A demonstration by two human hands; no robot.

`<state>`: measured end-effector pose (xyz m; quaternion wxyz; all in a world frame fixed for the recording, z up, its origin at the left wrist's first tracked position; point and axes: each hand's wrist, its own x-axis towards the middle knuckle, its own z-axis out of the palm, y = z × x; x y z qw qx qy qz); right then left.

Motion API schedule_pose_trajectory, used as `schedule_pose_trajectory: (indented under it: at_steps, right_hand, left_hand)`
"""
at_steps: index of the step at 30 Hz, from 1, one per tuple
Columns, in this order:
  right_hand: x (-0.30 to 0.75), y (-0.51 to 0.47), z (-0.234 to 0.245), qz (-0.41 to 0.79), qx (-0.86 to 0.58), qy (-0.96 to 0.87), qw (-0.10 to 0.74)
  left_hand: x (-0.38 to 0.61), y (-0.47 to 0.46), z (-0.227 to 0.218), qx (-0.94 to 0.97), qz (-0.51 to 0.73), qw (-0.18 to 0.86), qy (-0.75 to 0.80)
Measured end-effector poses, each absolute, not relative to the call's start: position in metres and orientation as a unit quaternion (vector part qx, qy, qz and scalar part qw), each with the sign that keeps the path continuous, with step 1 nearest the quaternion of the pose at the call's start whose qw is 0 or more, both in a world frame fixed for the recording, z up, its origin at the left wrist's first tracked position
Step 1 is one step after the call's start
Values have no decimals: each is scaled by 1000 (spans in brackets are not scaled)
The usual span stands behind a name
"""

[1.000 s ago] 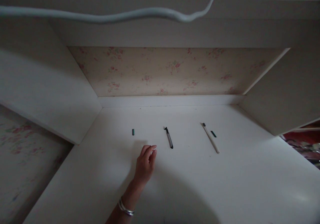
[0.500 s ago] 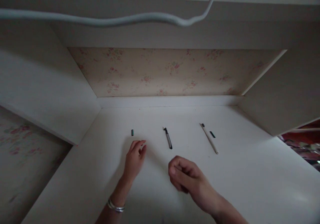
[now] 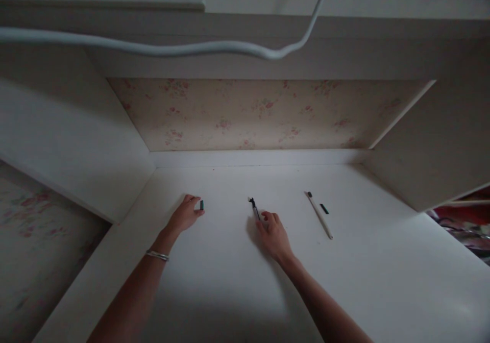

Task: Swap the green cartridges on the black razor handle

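Green strip (image 3: 202, 205) toward desk's (image 3: 367, 271) back edge; my left hand (image 3: 186, 214) has fingers parted around it, my right hand (image 3: 274, 235) at grey-black tool (image 3: 255, 210), grip unclear.

A slim, shiny silver-coloured bracelet (image 3: 157, 255) circles the left wrist (image 3: 166, 239), and both forearms (image 3: 130, 302) show bare.

Wall (image 3: 237, 113): faces you, pink flowers on beige.
Desk (image 3: 363, 287): white, spread below you.
Panels (image 3: 72, 128): plain, at your left and right.
Light: dim, soft gleam (image 3: 457, 310) to your right.
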<state>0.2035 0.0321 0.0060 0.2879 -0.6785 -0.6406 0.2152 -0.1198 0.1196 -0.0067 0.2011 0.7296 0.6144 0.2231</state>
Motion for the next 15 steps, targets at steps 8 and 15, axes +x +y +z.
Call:
schedule_pose_trajectory:
  at_steps: [8,15]
  right_hand:
    - [184,52,4,145,-695,-673,208]
    - [180,60,0,132,-708,-665,197]
  left_hand:
    - [-121,124,-5,730,235,232,599]
    - [-110,113,1,688,300,275,601]
